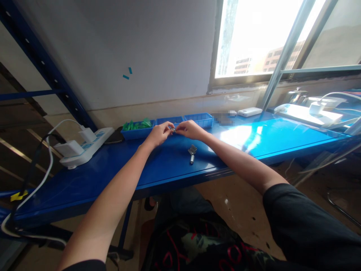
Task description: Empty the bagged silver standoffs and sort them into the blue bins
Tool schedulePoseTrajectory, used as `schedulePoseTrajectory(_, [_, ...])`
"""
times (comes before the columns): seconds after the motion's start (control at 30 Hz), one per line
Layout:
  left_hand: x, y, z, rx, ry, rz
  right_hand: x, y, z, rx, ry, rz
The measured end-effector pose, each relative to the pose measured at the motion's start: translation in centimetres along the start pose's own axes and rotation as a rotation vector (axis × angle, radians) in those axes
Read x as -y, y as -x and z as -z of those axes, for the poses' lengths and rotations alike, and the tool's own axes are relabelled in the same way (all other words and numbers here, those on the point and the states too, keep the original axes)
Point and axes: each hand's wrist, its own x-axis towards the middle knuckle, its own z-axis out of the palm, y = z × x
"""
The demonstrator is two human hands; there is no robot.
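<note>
My left hand and my right hand meet over the far side of the blue table. A small, shiny metal piece is pinched between their fingertips; its exact kind is too small to tell. Both hands are closed, thumb against fingers. Nearer to me on the tabletop lies a little group of silvery metal parts, one of them a short cylinder. Just behind the hands stands a blue bin, partly covered by them.
Left of it, a blue bin holds green packets; another blue bin stands right. A white power strip with plugs and cables sits at the table's left end. Farther right are a white box and a metal post.
</note>
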Motion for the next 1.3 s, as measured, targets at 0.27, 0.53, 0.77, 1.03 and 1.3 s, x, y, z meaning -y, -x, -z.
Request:
schedulePoseTrajectory(0.27, [0.0,0.0,0.1,-0.046,-0.024,0.011,0.6,0.1,0.1,-0.050,-0.008,-0.016])
schedulePoseTrajectory(0.53, [-0.3,0.1,0.0,-0.045,-0.076,0.042,0.7,0.1,0.0,-0.056,0.044,-0.002])
schedulePoseTrajectory(0.77, [-0.4,0.0,0.2,-0.051,-0.200,0.070,1.5,0.2,-0.5,-0.053,0.110,-0.031])
schedulePoseTrajectory(1.03, [0.2,-0.2,-0.3,-0.070,-0.234,0.086,2.4,0.4,-1.1,-0.057,0.196,-0.093])
schedulePoseTrajectory(1.3, [-0.2,-0.1,-0.2,-0.081,-0.244,0.059,2.4,0.4,-1.0,-0.095,0.191,-0.107])
